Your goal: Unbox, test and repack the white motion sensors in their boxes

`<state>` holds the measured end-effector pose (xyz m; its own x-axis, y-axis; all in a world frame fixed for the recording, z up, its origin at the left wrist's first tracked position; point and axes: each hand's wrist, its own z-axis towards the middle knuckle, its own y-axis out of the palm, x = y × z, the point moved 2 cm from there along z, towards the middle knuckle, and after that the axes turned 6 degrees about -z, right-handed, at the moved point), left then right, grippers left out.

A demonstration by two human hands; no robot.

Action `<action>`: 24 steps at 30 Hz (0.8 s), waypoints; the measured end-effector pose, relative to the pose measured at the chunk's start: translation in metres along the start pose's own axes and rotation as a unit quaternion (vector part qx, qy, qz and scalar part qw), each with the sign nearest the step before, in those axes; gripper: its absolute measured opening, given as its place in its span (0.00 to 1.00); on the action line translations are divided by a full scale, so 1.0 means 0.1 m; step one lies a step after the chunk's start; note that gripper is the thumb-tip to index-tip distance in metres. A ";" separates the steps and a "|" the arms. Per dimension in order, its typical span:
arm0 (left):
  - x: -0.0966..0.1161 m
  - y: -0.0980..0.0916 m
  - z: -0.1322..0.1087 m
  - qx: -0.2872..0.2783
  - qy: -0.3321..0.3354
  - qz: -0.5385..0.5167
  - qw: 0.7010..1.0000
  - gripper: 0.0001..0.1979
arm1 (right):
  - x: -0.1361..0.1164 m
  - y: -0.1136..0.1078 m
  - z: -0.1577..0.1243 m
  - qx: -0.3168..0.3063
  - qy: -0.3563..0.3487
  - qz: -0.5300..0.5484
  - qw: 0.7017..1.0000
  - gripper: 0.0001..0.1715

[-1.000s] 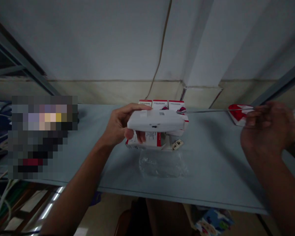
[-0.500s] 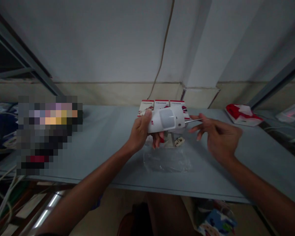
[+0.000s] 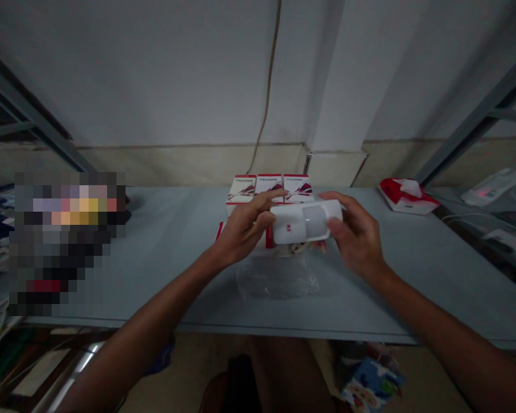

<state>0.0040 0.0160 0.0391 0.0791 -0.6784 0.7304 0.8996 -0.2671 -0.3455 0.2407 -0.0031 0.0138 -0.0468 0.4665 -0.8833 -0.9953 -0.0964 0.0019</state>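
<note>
A white motion sensor (image 3: 289,226) with a greyish lens window hangs level above the table, between my two hands. My right hand (image 3: 359,232) grips its right end, thumb on the front and fingers behind. At the left end, my left hand (image 3: 245,226) pinches it with the thumb at the corner and the index finger stretched over the top. Below lies a clear plastic bag (image 3: 279,278). A small beige part (image 3: 298,248) shows partly under the sensor. Red-and-white boxes (image 3: 241,192) stand in a row behind.
A red-and-white open packet (image 3: 408,195) lies at the right rear of the grey table (image 3: 163,287). A pixelated patch covers things at the left. Cables and a white power strip (image 3: 494,186) are at the far right. A cord (image 3: 269,86) hangs down the wall.
My right hand has moved from a thin metal rod at the sensor's right end onto the sensor itself. The rod no longer shows. My left hand has shifted to the sensor's left end.
</note>
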 end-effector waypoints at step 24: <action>0.09 0.38 -0.13 -0.162 0.157 0.214 0.951 0.04 | 0.17 -0.32 0.06 -0.130 0.281 -0.005 0.951 0.27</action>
<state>0.0334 -0.0097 0.0251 0.2305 -0.9293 0.2885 0.6307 -0.0831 -0.7716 0.2715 0.0134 0.0018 0.0878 -0.0674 -0.9939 -0.9376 -0.3425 -0.0596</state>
